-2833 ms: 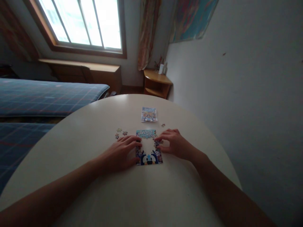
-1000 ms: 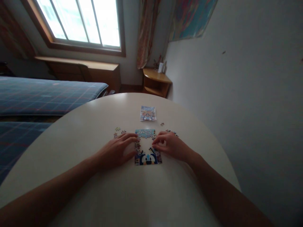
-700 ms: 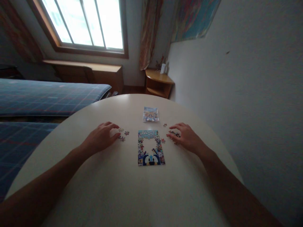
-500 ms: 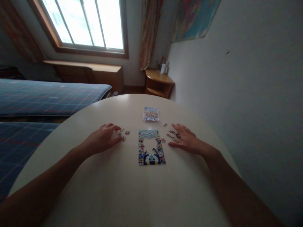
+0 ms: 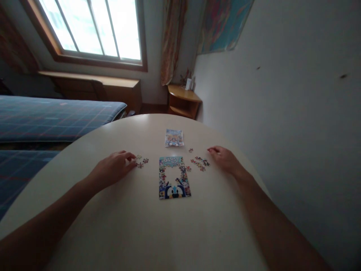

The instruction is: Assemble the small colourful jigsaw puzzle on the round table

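Note:
A partly filled jigsaw puzzle [image 5: 175, 191] lies flat on the round table, its printed border around a bare middle. My left hand [image 5: 114, 167] rests left of it, thumb and fingers apart, right beside a few loose puzzle pieces [image 5: 145, 160]. To the right of the puzzle is a larger group of puzzle pieces [image 5: 200, 163]. Just beyond that group my right hand [image 5: 225, 160] is closed, its fingertips pressed together; whether a piece is between them is hidden. One single puzzle piece [image 5: 191, 150] lies apart, farther back.
A small printed picture sheet [image 5: 174, 138] lies behind the puzzle on the white table [image 5: 141, 226]. The wall [image 5: 296, 131] runs close along the right. Beds with blue plaid mattresses [image 5: 56, 116] stand at the left, and a corner shelf [image 5: 184, 93] is beyond the table.
My right hand has lifted off the right-hand pieces, drawn to the right and closed its spread fingers. My left hand stays beside its pieces. The whole view has shifted slightly.

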A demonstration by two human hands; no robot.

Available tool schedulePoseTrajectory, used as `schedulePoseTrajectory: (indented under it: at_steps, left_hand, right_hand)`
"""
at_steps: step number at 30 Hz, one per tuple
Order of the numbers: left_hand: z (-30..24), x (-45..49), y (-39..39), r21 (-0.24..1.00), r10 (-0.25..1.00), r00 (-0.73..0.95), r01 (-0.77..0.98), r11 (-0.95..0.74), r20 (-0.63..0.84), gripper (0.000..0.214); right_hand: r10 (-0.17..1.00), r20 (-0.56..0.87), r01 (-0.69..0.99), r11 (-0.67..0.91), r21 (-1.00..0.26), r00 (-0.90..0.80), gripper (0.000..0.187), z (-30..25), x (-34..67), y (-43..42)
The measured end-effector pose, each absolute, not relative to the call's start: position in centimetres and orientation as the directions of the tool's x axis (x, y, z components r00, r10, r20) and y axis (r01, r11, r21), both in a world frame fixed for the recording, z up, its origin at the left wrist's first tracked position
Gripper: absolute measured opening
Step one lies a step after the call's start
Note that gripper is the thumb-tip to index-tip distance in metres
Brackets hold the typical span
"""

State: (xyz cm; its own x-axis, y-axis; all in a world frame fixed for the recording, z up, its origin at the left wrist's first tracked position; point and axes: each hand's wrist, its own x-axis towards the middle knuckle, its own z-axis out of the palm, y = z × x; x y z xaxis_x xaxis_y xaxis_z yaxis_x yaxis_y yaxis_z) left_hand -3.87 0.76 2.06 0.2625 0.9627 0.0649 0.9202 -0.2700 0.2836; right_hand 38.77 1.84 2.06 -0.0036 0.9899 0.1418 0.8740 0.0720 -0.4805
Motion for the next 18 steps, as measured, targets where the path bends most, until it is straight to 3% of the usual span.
schedulePoseTrajectory:
  at_steps: [3,8,18]
  left_hand:
    - [2.2,-4.0,0.7,0.273,0.970,0.238,0.931,-0.242,0.049,0.033]
    - [2.0,-4.1,0.9,0.276,0.969,0.242,0.929,-0.247,0.053,0.028]
    - [2.3,-3.6,0.4,0.271,0.972,0.229,0.934,-0.234,0.050,0.028]
  right_hand:
    - [0.995,0.088,0.878,0.088,-0.470,-0.053,0.025,2.8,39.9,1.4]
    - [0.975,0.075,0.865,0.219,-0.452,-0.207,0.030,3.1,39.0,0.7]
    - [0.965,0.170,0.878,0.254,-0.405,-0.200,0.018,1.9,36.4,1.5]
